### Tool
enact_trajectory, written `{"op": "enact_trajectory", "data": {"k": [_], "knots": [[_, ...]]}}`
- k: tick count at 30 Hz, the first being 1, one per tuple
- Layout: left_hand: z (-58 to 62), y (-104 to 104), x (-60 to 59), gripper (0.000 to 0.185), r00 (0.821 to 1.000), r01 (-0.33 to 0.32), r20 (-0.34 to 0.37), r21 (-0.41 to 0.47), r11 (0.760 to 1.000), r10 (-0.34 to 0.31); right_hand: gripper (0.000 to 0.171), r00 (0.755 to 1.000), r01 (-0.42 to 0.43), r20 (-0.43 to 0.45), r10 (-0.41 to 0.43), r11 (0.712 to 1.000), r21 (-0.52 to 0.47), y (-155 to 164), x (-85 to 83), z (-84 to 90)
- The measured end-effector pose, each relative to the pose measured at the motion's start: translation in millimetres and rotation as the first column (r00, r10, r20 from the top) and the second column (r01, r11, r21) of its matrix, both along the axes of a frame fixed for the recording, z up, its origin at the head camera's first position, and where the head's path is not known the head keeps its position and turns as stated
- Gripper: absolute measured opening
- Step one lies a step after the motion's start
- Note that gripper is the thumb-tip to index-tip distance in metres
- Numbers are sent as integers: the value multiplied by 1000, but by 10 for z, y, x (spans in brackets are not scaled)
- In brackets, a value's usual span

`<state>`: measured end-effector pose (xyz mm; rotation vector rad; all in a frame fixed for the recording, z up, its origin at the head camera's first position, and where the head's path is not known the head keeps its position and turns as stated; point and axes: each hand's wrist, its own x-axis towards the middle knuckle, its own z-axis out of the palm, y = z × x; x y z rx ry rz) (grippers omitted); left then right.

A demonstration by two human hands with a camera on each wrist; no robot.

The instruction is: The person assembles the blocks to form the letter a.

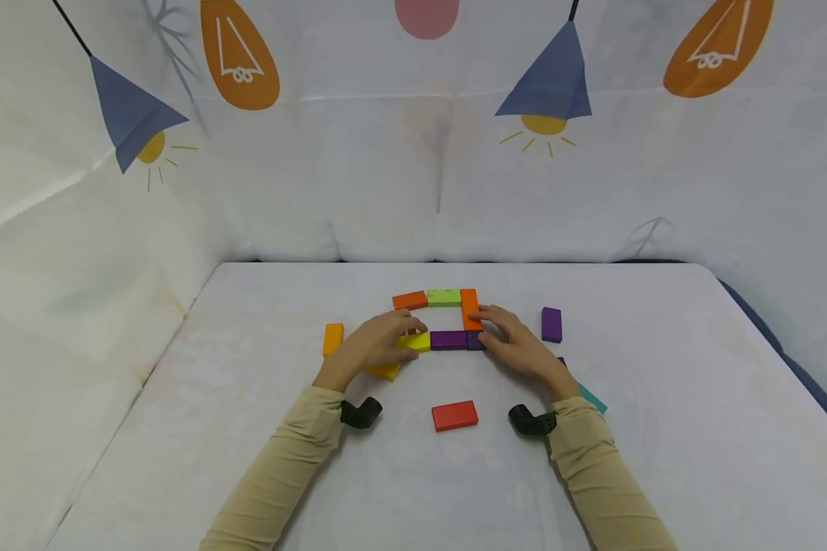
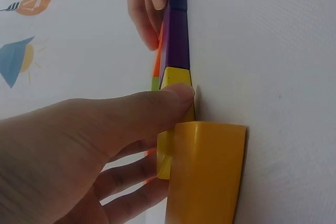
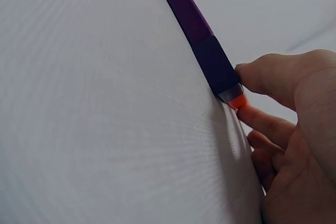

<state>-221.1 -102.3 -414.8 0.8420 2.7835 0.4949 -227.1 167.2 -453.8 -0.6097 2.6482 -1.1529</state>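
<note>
Flat coloured blocks form a rectangle on the white table (image 1: 248,428): an orange block (image 1: 410,300), a green block (image 1: 444,298), an upright orange block (image 1: 470,306), a purple block (image 1: 448,340) and a yellow block (image 1: 416,342). My left hand (image 1: 408,334) pinches the yellow block (image 2: 175,76), thumb (image 2: 181,95) on its near side. My right hand (image 1: 485,325) pinches the corner where a small dark purple block (image 3: 216,66) meets the orange block (image 3: 239,101). An amber block (image 2: 207,171) lies under my left palm.
Loose blocks lie around: an orange-yellow one (image 1: 333,338) at the left, a red one (image 1: 455,415) near the front, a purple one (image 1: 551,324) at the right, and a teal one (image 1: 593,399) half hidden by my right wrist. A printed fabric wall surrounds the table.
</note>
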Motion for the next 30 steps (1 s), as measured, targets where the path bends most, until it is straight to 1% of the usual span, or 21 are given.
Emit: {"op": "enact_trajectory", "data": {"k": [10, 15, 19, 22, 25, 27, 30], "knots": [[-14, -8, -8, 39, 1000, 0, 21, 5, 1000, 0, 39, 1000, 0, -9, 0, 1000, -6, -6, 2, -22], [-32, -24, -22, 45, 1000, 11, 24, 15, 1000, -11, 39, 1000, 6, -3, -6, 1000, -11, -20, 22, -14], [-36, -51, -28, 45, 998, 53, 22, 27, 998, -54, 40, 1000, 12, 5, -12, 1000, -13, -29, 26, -24], [-12, -76, -24, 41, 995, 98, 21, 56, 994, -99, 40, 1000, 13, 2, -13, 1000, -9, -32, 22, -35], [19, -105, -25, 39, 992, 120, 20, 84, 989, -122, 39, 1000, 14, -4, -14, 1000, -1, -28, 14, -45], [33, -129, -34, 39, 993, 117, 23, 99, 988, -120, 39, 1000, 20, -1, -20, 1000, 1, -27, 9, -51], [40, -174, -55, 38, 995, 91, 32, 101, 991, -95, 38, 1000, 20, -2, -20, 1000, 3, -21, 7, -51]]}}
